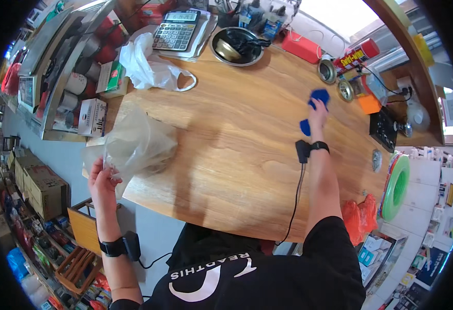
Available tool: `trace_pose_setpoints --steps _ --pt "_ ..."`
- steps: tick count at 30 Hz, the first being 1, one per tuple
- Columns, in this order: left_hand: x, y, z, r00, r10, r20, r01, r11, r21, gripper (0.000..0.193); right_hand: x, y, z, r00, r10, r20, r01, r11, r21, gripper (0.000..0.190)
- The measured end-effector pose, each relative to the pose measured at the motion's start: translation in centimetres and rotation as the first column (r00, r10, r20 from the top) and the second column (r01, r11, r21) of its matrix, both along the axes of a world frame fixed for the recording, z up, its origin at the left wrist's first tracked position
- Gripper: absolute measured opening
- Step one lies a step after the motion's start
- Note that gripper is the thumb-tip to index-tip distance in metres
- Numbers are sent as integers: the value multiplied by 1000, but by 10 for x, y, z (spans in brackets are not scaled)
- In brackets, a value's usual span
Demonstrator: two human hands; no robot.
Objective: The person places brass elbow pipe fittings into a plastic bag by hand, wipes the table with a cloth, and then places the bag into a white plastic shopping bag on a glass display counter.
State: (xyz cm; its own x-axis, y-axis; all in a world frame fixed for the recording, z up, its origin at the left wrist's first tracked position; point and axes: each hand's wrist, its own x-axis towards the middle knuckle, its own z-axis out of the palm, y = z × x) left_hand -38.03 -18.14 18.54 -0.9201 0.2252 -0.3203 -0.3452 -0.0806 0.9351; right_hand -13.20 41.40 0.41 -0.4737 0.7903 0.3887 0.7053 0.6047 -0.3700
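Note:
My left hand [104, 178] grips the edge of a translucent plastic bag [141, 139] at the left edge of the wooden table [242, 155]. The bag hangs loosely over the tabletop and partly past its edge. On the right side, my right hand [318, 114] is closed on a dark blue cloth-like item [320, 97], its exact kind unclear. A second dark blue piece [305, 127] lies beside that hand, near the wrist; whether the two are joined cannot be told. Each wrist wears a black strap with a cabled black box.
A white plastic bag [145, 66], a calculator [176, 31] and a black bowl [236, 46] stand at the back. Along the right are a spray can [356, 56], a black box [382, 129] and a red bag [360, 217]. Boxes and a shelf border the left.

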Motion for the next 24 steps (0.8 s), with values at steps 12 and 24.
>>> trace_pose_setpoints --steps 12,24 --pt "-32 -3 -10 999 -20 50 17 999 48 32 -71 -416 44 -7 941 -340 -949 -113 -294 13" --pt "-29 -18 -22 999 -39 21 37 996 77 34 -163 -259 122 652 474 -592 -758 380 -530 21"
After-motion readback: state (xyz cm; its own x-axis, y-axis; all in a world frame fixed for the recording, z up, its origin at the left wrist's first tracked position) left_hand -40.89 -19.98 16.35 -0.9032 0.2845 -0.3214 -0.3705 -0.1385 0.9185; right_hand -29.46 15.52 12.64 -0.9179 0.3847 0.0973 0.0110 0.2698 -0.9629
